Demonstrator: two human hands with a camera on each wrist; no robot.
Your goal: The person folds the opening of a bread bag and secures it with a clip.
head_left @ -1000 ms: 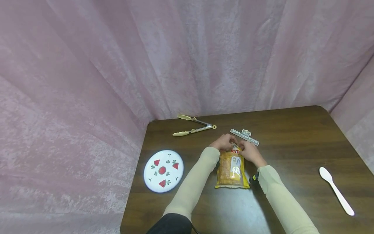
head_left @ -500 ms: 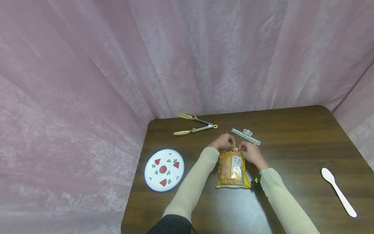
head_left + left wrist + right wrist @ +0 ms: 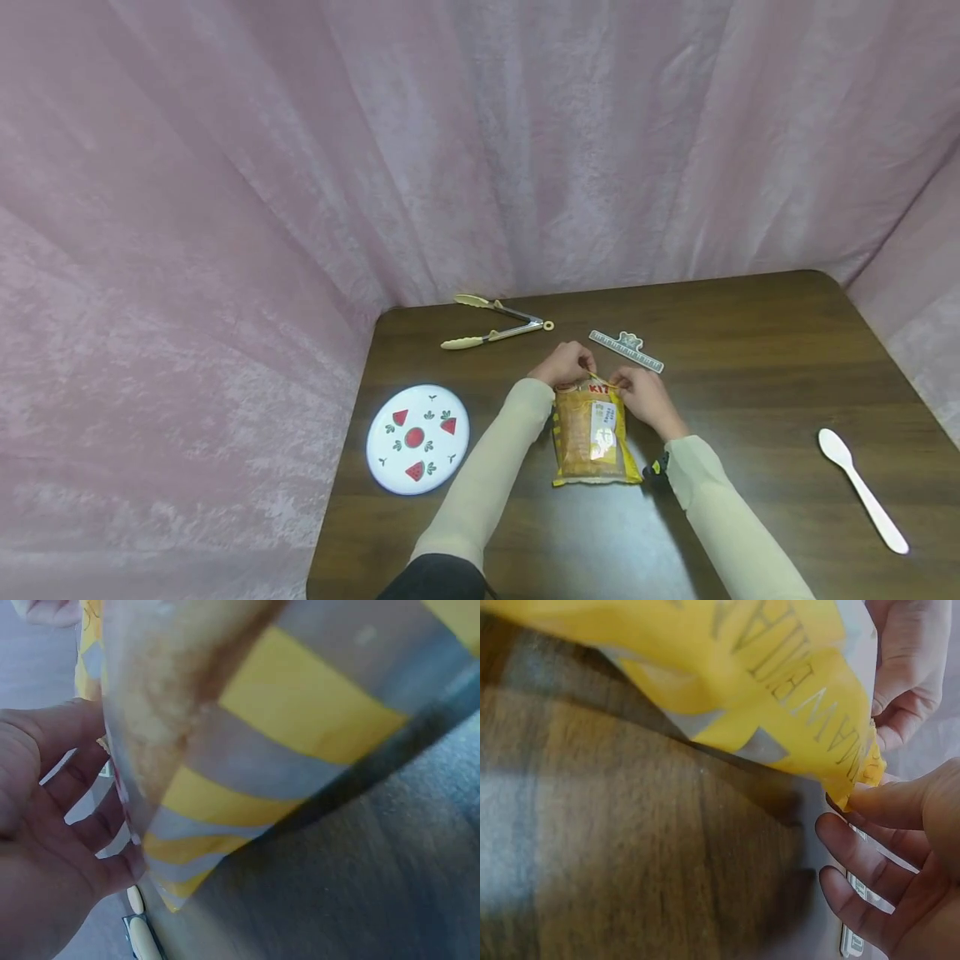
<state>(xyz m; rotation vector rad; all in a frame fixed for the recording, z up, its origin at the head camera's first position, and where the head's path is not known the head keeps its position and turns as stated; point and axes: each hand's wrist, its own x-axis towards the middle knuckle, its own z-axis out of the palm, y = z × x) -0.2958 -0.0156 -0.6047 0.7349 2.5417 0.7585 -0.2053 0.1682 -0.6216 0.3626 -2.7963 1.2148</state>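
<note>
A yellow, see-through bag of bread point(image 3: 581, 437) lies on the table with its top edge away from me. My left hand point(image 3: 566, 364) pinches the left part of that top edge. At the right corner, my right hand point(image 3: 647, 398) grips the edge between thumb and index finger. The right wrist view shows the yellow corner point(image 3: 847, 784) in this pinch, the other fingers spread below. In the left wrist view, the left thumb and fingers lie along the bag point(image 3: 292, 697), their tips partly hidden behind it. Whether the top is open or sealed, I cannot tell.
A long bag clip point(image 3: 626, 351) lies just beyond the right hand. Tongs point(image 3: 498, 325) with cream tips lie spread at the back left. A round white watermelon-patterned plate point(image 3: 431, 400) sits left, and a white spoon point(image 3: 862, 492) right. A pink curtain point(image 3: 480, 167) hangs behind the table.
My hands have drawn a little apart, the left one shifting left. The bag's top edge is stretched wider between them, and its lower part stays in place.
</note>
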